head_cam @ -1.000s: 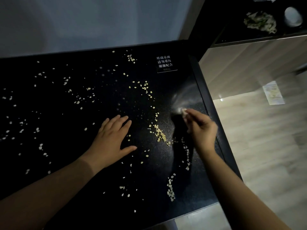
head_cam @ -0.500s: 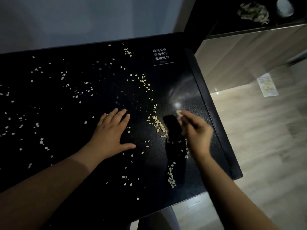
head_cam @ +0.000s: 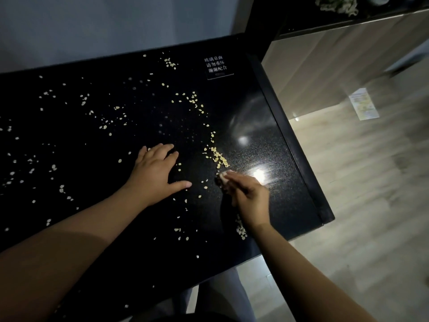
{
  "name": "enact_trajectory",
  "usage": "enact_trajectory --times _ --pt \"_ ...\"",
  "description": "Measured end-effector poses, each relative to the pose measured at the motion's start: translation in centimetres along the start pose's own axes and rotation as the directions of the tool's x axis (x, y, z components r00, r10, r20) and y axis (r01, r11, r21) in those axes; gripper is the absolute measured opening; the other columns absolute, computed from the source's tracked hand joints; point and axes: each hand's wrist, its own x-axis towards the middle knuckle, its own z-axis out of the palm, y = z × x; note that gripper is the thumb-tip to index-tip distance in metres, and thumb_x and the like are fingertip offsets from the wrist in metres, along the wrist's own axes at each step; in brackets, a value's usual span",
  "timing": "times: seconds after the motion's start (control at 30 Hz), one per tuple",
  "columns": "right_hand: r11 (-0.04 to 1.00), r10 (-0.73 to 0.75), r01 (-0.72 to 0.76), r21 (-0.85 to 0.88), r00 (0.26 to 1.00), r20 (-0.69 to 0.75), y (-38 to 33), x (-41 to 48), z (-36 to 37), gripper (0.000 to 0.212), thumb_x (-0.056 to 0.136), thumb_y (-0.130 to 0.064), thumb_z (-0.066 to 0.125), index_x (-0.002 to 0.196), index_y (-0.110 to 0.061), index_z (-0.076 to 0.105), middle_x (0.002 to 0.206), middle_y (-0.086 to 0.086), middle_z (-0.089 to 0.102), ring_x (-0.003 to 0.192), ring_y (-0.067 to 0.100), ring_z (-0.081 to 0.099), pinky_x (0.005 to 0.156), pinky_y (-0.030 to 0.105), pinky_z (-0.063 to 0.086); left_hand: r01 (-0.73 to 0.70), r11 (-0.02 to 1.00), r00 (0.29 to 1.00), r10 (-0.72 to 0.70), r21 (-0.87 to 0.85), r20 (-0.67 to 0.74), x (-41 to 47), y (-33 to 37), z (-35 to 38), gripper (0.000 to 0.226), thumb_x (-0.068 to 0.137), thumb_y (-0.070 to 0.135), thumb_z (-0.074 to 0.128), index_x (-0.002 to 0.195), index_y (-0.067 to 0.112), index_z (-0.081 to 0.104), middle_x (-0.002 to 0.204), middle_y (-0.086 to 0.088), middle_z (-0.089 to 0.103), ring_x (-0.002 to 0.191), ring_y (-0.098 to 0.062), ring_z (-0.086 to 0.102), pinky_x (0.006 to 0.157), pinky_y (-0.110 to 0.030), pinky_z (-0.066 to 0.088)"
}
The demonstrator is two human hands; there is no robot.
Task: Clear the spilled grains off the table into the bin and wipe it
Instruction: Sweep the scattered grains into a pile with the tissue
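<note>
One black glass table (head_cam: 69, 228) is filling most of the view, and pale grains (head_cam: 104, 126) are lying scattered across it, far too many to count; on the left part they are sitting thinly and singly or in loose little groups. Two bare hands are showing. The left hand (head_cam: 155, 175) is resting palm-down on the table near its middle, its four fingers lying straight and close together and its thumb sticking out to the right; it is holding nothing, and a few grains are lying just beside its fingertips. Right of it, one denser heap of grains (head_cam: 218, 158) is sitting in a slanted line, and one smaller cluster (head_cam: 240, 228) is lying nearer the front edge, partly hidden by the right wrist. The right hand (head_cam: 249, 201) is reaching in just below the heap, its fingers drawn together and pinching one small pale piece (head_cam: 223, 175) down against the table; blur is keeping me from telling what the piece is. One label (head_cam: 217, 67) with white characters is sitting near the table's far right corner; on the wooden floor (head_cam: 348, 205) beyond, one sheet of paper (head_cam: 363, 106) is lying well apart from the table.
</note>
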Motion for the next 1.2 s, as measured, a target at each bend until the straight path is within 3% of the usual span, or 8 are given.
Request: enact_trajectory --times 0.27,0.33,0.5,0.63,0.77,0.93,1.07,1.2 --pt "0.983 0.158 -0.178 -0.034 0.933 -0.322 3.0 -1.8 -7.4 0.022 0.086 -0.020 0.075 0.105 -0.032 0.077 0.102 -0.007 0.074 0.094 0.010 0.069 0.088 0.044 0.056 -0.052 0.999 0.998 0.052 0.008 0.027 -5.5 0.2 1.2 0.092 0.079 0.069 0.048 0.150 0.017 0.022 0.157 0.000 0.016 0.146 -0.018 0.006 0.119 -0.043 -0.005" --pt "0.974 0.178 -0.216 -0.069 0.919 -0.353 3.8 -2.8 -6.6 0.032 0.086 -0.014 0.073 0.109 -0.035 0.073 0.109 -0.004 0.073 0.099 0.014 0.068 0.097 0.037 0.052 -0.018 1.000 0.999 0.018 0.016 0.041 -6.6 0.3 1.7 0.095 0.080 0.069 0.049 0.151 0.016 0.017 0.158 -0.001 0.011 0.147 -0.018 0.002 0.119 -0.042 -0.005" --pt "0.984 0.001 -0.042 -0.175 0.973 -0.232 3.3 -6.2 -0.4 0.051 0.076 0.015 0.068 0.114 -0.019 0.073 0.120 -0.005 0.068 0.114 0.015 0.061 0.105 0.020 0.040 0.043 0.999 0.999 -0.043 0.010 -0.004 -8.6 -0.4 2.7 0.096 0.078 0.066 0.055 0.150 0.012 0.023 0.157 -0.006 0.018 0.146 -0.022 0.009 0.119 -0.044 0.000" --pt "0.998 -0.039 0.034 -0.053 0.993 -0.108 1.7 -7.3 1.2 0.036 0.083 0.004 0.071 0.109 -0.020 0.075 0.112 -0.010 0.071 0.108 0.007 0.063 0.099 0.026 0.048 0.065 0.998 0.998 -0.065 0.024 -0.025 -9.4 -0.4 3.0 0.094 0.078 0.062 0.059 0.149 0.010 0.026 0.156 -0.007 0.021 0.146 -0.023 0.011 0.119 -0.043 0.001" --pt "1.000 0.004 0.000 0.020 0.983 -0.183 1.8 -7.3 -2.1 0.031 0.085 -0.005 0.073 0.108 -0.026 0.075 0.104 -0.016 0.072 0.104 0.008 0.064 0.095 0.026 0.049 0.122 0.990 0.992 -0.121 0.072 -0.019 -10.6 0.0 3.5 0.092 0.080 0.064 0.054 0.150 0.011 0.023 0.157 -0.007 0.019 0.146 -0.023 0.010 0.118 -0.041 0.000" --pt "0.992 -0.045 0.017 -0.129 0.976 -0.214 4.5 -9.8 -2.8 0.036 0.087 -0.001 0.070 0.117 -0.020 0.072 0.118 -0.008 0.068 0.114 0.016 0.060 0.101 0.014 0.038 0.218 0.973 0.976 -0.217 0.071 -0.012 -12.2 0.4 4.3 0.096 0.080 0.067 0.052 0.150 0.011 0.019 0.158 -0.009 0.013 0.146 -0.026 0.008 0.119 -0.044 0.006" --pt "0.993 -0.091 0.088 -0.075 0.995 -0.039 4.2 -11.4 0.4 0.039 0.084 0.004 0.071 0.114 -0.020 0.073 0.121 -0.008 0.068 0.114 0.006 0.058 0.102 0.024 0.044 0.221 0.973 0.975 -0.223 0.070 0.022 -13.3 0.3 4.9 0.096 0.081 0.068 0.048 0.151 0.013 0.014 0.160 -0.006 0.002 0.147 -0.024 -0.002 0.119 -0.045 0.006" --pt "0.998 -0.031 0.034 0.050 0.997 -0.070 3.4 -9.3 0.1 0.036 0.088 -0.007 0.070 0.113 -0.032 0.073 0.109 -0.011 0.072 0.097 0.014 0.067 0.085 0.046 0.055 0.225 0.974 0.974 -0.225 0.001 -0.032 -13.1 0.2 4.1 0.086 0.081 0.064 0.052 0.148 0.014 0.030 0.156 -0.005 0.020 0.144 -0.025 0.015 0.118 -0.045 0.012"
